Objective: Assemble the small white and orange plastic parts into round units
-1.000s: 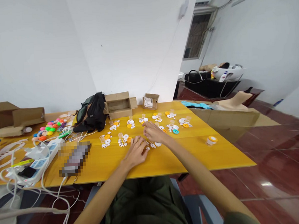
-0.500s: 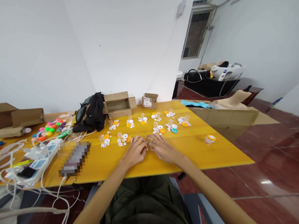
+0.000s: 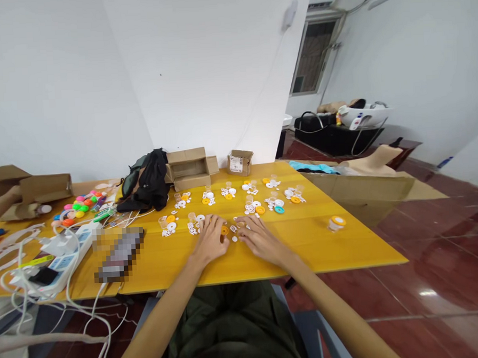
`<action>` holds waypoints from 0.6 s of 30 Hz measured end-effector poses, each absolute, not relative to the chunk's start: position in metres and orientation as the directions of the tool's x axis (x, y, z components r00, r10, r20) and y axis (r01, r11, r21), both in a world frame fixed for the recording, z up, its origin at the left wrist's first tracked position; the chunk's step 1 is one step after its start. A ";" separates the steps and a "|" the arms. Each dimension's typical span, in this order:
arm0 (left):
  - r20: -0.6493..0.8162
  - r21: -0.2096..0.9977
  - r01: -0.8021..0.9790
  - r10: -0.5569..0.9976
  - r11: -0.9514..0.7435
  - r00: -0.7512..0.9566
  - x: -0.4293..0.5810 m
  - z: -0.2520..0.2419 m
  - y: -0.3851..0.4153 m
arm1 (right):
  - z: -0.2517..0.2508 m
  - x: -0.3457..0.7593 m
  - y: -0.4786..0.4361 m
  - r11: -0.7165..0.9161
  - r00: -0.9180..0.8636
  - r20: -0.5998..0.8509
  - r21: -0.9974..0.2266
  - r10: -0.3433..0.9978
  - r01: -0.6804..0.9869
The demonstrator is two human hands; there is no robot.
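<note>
My left hand [image 3: 212, 240] rests low over the table with its fingers stretched forward and thumb apart. An orange ring-shaped lid [image 3: 224, 230] shows between its thumb and fingers, and I see no firm grip on it. To the right, my right hand [image 3: 262, 241] is spread, its fingertips over small white dotted discs [image 3: 240, 225] that it partly hides. A small white piece [image 3: 234, 238] lies between the hands. Beyond them stand several clear small cups, among them one cup [image 3: 192, 217], grouped with white discs and coloured lids, such as a teal lid [image 3: 279, 210].
A closed jar with an orange lid [image 3: 336, 223] stands at the right. Leftward are a phone [image 3: 120, 254], a power strip [image 3: 72, 252] with tangled cables, and coloured balls [image 3: 80, 206]. Another person's arm [image 3: 2, 206] reaches into a cardboard box [image 3: 47, 188]. A black bag [image 3: 146, 181] lies behind.
My hands have moved apart, the left shifting left, uncovering the orange lid and white pieces between them. Another person's arm has come in at the far left.
</note>
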State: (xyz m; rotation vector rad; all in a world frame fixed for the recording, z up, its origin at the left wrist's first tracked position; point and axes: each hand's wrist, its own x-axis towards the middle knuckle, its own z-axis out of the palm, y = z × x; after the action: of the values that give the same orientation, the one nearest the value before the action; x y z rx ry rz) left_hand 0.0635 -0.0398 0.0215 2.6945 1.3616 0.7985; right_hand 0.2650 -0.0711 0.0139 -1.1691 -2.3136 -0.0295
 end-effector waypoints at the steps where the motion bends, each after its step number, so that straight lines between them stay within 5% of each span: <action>1: 0.424 0.220 0.758 0.760 -0.614 0.493 0.063 0.021 -0.039 | 0.015 0.263 -0.071 0.624 -0.476 0.476 -0.218 0.739 0.750; 12: 0.454 0.269 0.727 0.749 -0.632 0.483 0.063 0.017 -0.037 | 0.015 0.248 -0.067 0.625 -0.464 0.473 -0.271 0.748 0.732; 18: 0.457 0.330 0.630 0.703 -0.703 0.544 0.065 0.027 -0.045 | 0.005 0.261 -0.071 0.581 -0.319 0.575 -0.354 0.753 0.733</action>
State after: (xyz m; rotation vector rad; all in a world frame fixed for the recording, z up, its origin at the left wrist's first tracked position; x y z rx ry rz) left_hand 0.0652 -0.0447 0.0266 2.6479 1.1493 0.8713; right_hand 0.2615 -0.0712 0.0045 -1.1785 -2.0910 0.0363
